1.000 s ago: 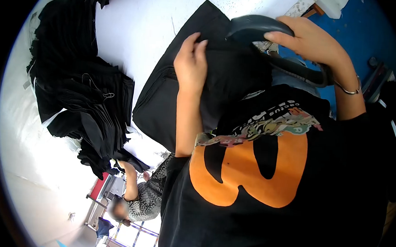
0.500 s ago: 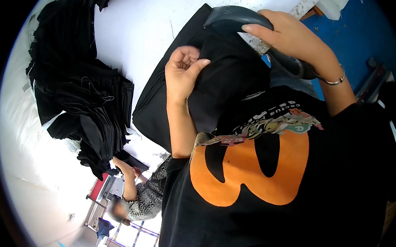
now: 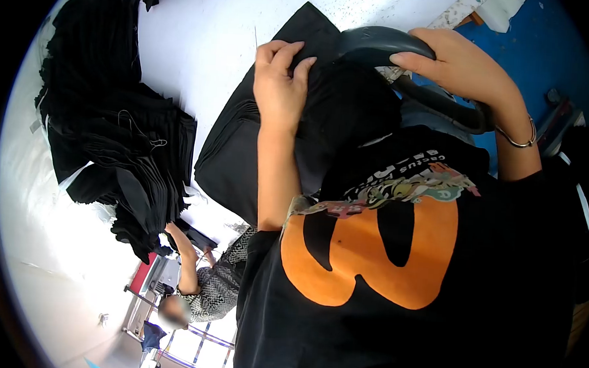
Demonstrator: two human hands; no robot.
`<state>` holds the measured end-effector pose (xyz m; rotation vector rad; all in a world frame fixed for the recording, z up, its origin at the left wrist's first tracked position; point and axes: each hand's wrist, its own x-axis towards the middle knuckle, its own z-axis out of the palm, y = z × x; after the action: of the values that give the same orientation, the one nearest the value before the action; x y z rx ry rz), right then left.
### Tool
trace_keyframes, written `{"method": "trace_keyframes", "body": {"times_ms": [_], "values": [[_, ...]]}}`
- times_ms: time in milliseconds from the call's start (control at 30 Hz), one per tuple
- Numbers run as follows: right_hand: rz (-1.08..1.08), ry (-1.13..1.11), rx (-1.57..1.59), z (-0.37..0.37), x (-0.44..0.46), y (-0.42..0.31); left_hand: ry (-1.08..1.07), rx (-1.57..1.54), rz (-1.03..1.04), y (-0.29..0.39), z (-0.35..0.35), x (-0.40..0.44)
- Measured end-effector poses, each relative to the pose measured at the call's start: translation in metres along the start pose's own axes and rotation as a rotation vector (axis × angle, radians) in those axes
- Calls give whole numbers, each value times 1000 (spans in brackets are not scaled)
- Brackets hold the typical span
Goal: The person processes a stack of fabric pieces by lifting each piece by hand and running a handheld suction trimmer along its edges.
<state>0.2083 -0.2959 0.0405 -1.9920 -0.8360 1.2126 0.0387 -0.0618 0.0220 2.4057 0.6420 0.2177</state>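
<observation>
My left hand (image 3: 281,80) lies over the stack of black fabric (image 3: 233,151), near its far corner. Its fingers are curled, with thumb and forefinger at the cloth's top layer; the exact grip is partly hidden. My right hand (image 3: 457,62) is wrapped around the end of a dark grey, smooth, curved handheld tool (image 3: 378,45). The tool's front end rests on or just over the black cloth. A dark loop-shaped part (image 3: 445,108) shows below my right hand; whether it belongs to the tool I cannot tell.
Tall piles of black cut fabric (image 3: 133,139) stand on the white table (image 3: 195,42) to the left. Another person (image 3: 212,289) works beyond, one arm at the piles. Blue floor (image 3: 534,56) shows past the table's edge at the right.
My left hand has moved up along the cloth toward its far corner. My right hand has drawn the dark tool right and slightly down, away from that corner.
</observation>
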Motion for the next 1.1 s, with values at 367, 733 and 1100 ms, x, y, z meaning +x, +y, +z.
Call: {"method": "trace_keyframes", "body": {"times_ms": [367,733,1100], "values": [[-45,31,-105,1,2,5,-98,-485,-291,-16,-14,-21],[9,-55,-137,-10,-1,-8,35,-46,338,-9,0,-16],[62,-34,-170,4,8,-16,42,59,-72,-9,13,-7]]}}
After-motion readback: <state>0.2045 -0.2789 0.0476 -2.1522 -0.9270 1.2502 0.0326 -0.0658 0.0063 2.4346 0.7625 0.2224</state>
